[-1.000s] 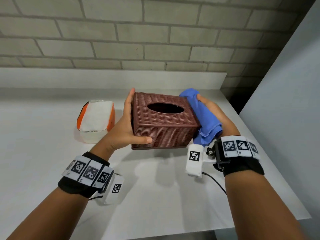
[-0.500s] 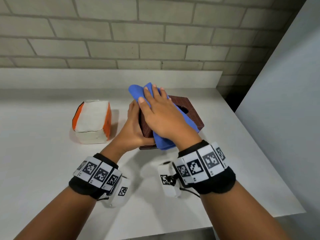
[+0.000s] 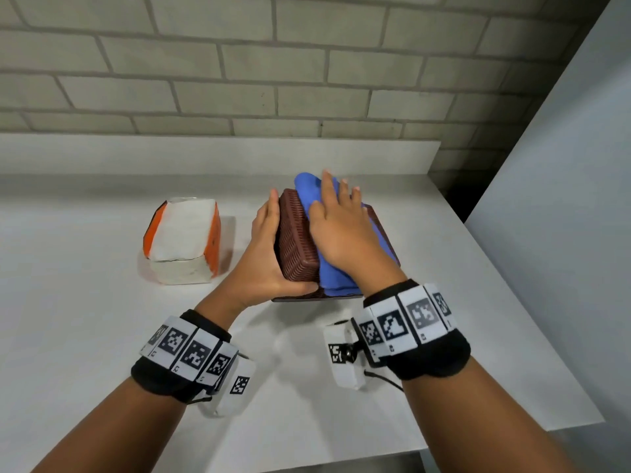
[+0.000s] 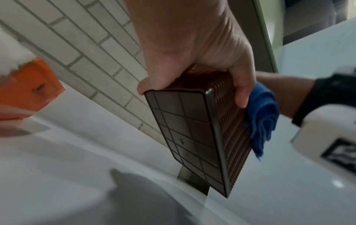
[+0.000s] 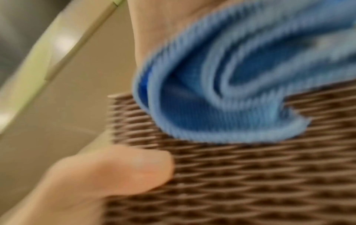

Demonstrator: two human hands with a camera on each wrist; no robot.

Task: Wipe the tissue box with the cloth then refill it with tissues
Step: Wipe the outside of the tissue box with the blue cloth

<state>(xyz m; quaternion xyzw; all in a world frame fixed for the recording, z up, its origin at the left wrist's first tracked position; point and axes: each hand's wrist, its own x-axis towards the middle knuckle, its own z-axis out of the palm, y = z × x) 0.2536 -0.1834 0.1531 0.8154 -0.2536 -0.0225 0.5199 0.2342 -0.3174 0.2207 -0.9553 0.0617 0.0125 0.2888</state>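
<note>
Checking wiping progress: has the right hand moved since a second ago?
Yes. The right hand with the blue cloth went from the tissue box's right side onto its top.

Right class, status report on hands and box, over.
Left hand grips tissue box, tilted up. Right hand presses cloth flat on it. Nothing in the way.

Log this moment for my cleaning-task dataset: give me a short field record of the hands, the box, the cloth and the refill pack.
left hand: grips the tissue box's left end, thumb on the near side
right hand: fingers straight, presses the cloth onto the box
tissue box: brown woven, tilted, one edge raised off the counter
cloth: blue, folded, draped over the box top and near side
tissue pack: orange and white, left of the box, apart from it, untouched
stage: wiping; refill not yet begun
</note>
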